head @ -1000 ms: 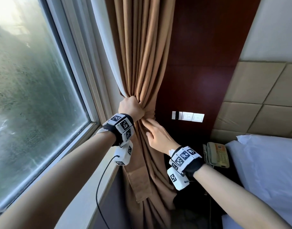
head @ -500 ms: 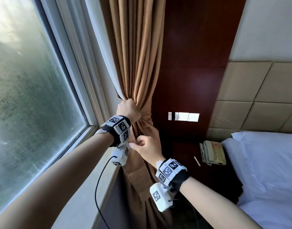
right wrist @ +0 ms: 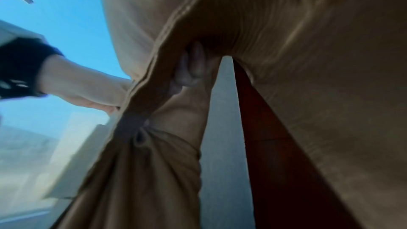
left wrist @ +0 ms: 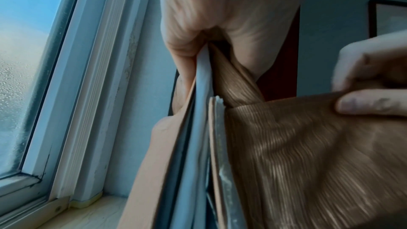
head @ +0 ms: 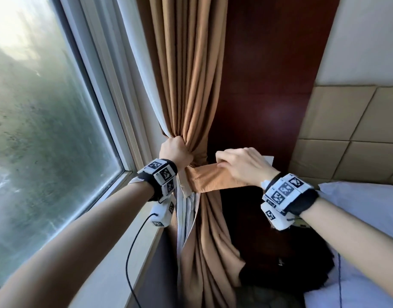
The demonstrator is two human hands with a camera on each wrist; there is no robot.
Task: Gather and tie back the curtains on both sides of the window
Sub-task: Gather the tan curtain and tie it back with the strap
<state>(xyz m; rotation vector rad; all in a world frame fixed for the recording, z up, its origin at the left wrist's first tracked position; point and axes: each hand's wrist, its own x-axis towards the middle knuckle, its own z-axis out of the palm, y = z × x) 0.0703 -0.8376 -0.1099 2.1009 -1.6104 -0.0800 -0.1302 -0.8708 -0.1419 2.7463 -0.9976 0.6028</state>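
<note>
A: Where do we have the curtain (head: 186, 85)?

B: It hangs beside the window (head: 46, 130), at the window's right edge, in front of the dark red wall panel (head: 268, 85). Its long axis runs straight up and down, folds falling from the top of the head view to below the sill (head: 115, 258). Our left hand (head: 174, 153) is a fist round the gathered folds at sill height, so the cloth narrows to a waist there and flares out again underneath.

A: And the white lining (head: 144, 90)?

B: It sits on the window side of the brown cloth, bunched into the same fist. In the left wrist view its pale edges (left wrist: 201, 128) drop straight down out of our palm.

A: What about the tie band (head: 213, 177)?

B: It lies crosswise to the curtain, nearly level, running from just under our left fist out to the right. Our right hand (head: 244, 165) has its grip closed on the band's free end, fingers curled over the top edge and thumb beneath; the right wrist view shows the fingertips (right wrist: 196, 69) tucked behind the band.

A: Anything else near us?

B: A bed with white linen (head: 368, 218) at the right, below a padded tan headboard (head: 346, 134).
</note>
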